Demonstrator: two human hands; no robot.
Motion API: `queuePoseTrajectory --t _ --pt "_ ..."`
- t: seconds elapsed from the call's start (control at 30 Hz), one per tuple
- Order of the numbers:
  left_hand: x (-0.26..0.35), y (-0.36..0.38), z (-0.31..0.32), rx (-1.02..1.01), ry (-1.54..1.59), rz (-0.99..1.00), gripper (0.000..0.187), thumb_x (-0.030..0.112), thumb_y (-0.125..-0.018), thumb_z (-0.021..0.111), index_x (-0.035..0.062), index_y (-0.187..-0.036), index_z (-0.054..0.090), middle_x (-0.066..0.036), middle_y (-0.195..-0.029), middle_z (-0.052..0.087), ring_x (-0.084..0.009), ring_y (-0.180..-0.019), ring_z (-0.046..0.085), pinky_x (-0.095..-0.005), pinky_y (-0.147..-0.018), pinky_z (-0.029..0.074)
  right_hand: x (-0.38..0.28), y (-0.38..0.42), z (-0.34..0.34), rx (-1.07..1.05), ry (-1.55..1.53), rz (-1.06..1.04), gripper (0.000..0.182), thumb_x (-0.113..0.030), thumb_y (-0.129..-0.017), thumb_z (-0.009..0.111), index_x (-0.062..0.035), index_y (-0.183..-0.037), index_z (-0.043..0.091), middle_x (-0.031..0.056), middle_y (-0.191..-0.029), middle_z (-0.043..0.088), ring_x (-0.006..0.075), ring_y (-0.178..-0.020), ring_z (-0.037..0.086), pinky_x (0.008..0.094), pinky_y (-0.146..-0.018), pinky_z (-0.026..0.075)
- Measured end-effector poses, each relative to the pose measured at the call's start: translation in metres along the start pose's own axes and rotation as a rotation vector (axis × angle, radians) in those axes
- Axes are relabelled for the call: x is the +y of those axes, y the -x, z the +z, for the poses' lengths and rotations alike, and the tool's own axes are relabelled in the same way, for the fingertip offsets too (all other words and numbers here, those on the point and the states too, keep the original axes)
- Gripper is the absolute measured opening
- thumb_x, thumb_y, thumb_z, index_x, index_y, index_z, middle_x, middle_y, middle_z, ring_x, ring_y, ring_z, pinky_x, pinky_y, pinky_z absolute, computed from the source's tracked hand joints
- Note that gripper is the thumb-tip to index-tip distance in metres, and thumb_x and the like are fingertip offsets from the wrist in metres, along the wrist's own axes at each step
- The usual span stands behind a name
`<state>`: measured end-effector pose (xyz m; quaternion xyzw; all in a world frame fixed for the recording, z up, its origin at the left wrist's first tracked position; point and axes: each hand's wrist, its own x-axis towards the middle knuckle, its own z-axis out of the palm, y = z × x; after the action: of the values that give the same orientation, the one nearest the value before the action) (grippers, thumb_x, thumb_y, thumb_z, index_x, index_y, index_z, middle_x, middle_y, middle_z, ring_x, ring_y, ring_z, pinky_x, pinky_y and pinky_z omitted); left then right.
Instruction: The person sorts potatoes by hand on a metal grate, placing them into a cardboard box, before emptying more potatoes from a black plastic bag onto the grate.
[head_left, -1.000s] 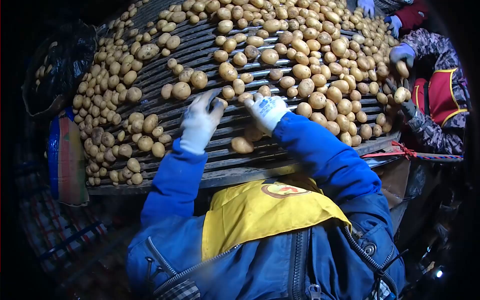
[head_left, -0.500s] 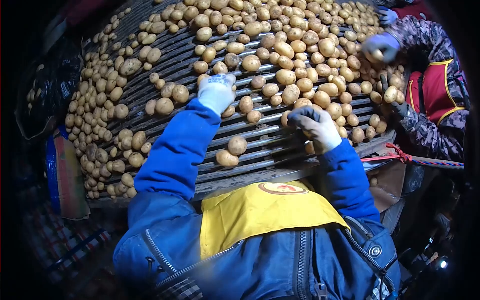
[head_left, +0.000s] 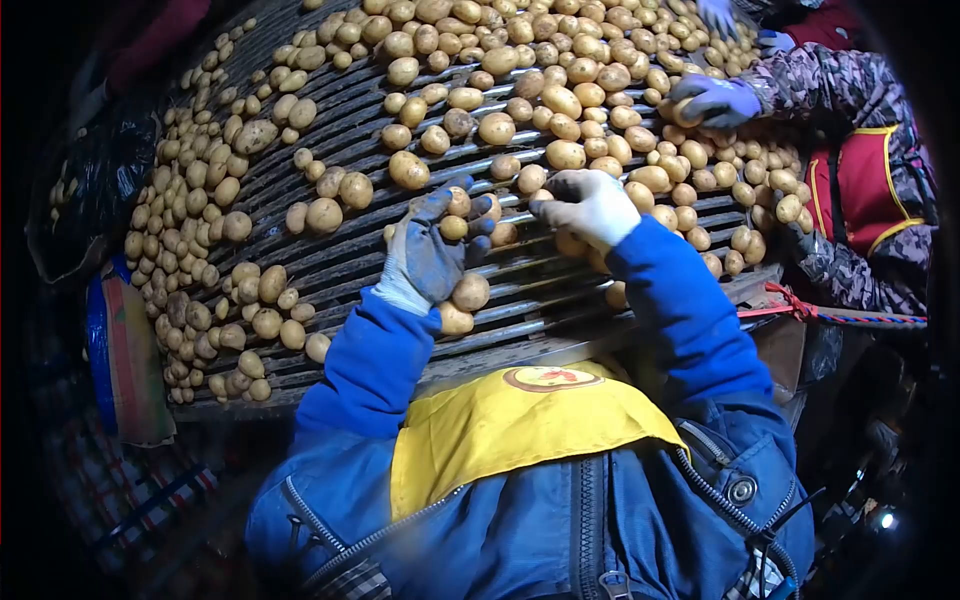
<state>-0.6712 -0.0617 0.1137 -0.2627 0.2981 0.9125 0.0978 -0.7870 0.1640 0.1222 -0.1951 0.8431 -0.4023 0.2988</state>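
My left hand (head_left: pixel 432 250), in a white glove with a dirty grey-blue palm, is turned palm up with its fingers curled around small potatoes (head_left: pixel 453 228). To its right, my right hand (head_left: pixel 597 208) shows the white back of its glove. Its bent fingers pinch a small potato (head_left: pixel 541 196), partly hidden by the fingertips. Below my left hand, a pair of potatoes (head_left: pixel 470 292) rests on the slatted metal bed (head_left: pixel 520 318). A larger potato (head_left: pixel 408 170) lies just beyond the left fingers.
Many potatoes (head_left: pixel 190 200) are spread along the left side, and a dense heap (head_left: pixel 590 60) covers the far right. A co-worker's gloved hand (head_left: pixel 715 100) grips a potato there. A red rope (head_left: pixel 795 305) is tied at the right edge. A sack (head_left: pixel 138 350) stands at left.
My left hand has drawn back toward me and turned palm up with potatoes in it. My right hand has moved up and left. The co-worker's hand has shifted left.
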Motion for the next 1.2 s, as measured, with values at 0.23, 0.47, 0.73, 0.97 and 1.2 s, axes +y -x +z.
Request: queuePoseTrajectory --t 0.23,0.47,0.73,0.97,1.2 --pt "-0.089 -0.018 0.064 0.118 -0.41 0.558 0.038 0.025 -0.101 0.064 0.0068 -0.134 0.059 -0.013 -0.128 0.064 -0.0303 -0.118 0.062 -0.042 -0.107 0.048 0.042 0.054 0.044 -0.218 -1.747 0.059 0.049 -0.033 -0.097 0.067 -0.0151 -0.141 0.053 0.0077 -0.126 0.067 0.0266 -0.104 0.07 0.0399 -0.084 0.058" --pt "-0.13 0.002 0.086 -0.143 -1.226 0.93 0.048 0.02 -0.099 0.063 -0.0013 -0.142 0.053 -0.021 -0.139 0.055 -0.0324 -0.131 0.052 -0.0426 -0.112 0.041 0.102 0.063 0.077 0.211 -1.173 -0.33 0.046 -0.026 -0.099 0.064 -0.0052 -0.139 0.054 0.0114 -0.127 0.067 0.0255 -0.11 0.067 0.038 -0.094 0.055" --pt "-0.134 0.02 0.11 -0.485 -1.083 0.717 0.072 0.045 -0.106 0.049 -0.0043 -0.156 0.036 -0.018 -0.158 0.041 -0.0254 -0.145 0.037 -0.037 -0.121 0.027 0.088 0.106 0.058 -0.133 -1.939 -0.195 0.046 -0.027 -0.101 0.063 -0.0124 -0.144 0.055 0.008 -0.138 0.062 0.0231 -0.125 0.061 0.0435 -0.107 0.051" --pt "-0.189 0.043 0.166 -0.795 -0.977 0.326 0.085 0.054 -0.102 0.05 -0.005 -0.159 0.027 -0.02 -0.163 0.032 -0.0302 -0.15 0.033 -0.0432 -0.123 0.025 0.137 0.177 0.03 0.18 -1.815 -0.485 0.046 -0.028 -0.086 0.076 -0.0118 -0.127 0.064 0.0028 -0.104 0.071 0.0188 -0.087 0.069 0.0386 -0.066 0.061" --pt "-0.243 0.028 0.177 -0.809 -0.855 0.257 0.077 0.056 -0.106 0.041 -0.0052 -0.152 0.04 -0.018 -0.155 0.045 -0.0298 -0.142 0.047 -0.0453 -0.117 0.038 0.194 0.368 -0.006 0.713 -2.238 -0.755 0.031 -0.017 -0.087 0.073 -0.0176 -0.117 0.064 0.0047 -0.11 0.066 0.0175 -0.082 0.068 0.0384 -0.066 0.056"
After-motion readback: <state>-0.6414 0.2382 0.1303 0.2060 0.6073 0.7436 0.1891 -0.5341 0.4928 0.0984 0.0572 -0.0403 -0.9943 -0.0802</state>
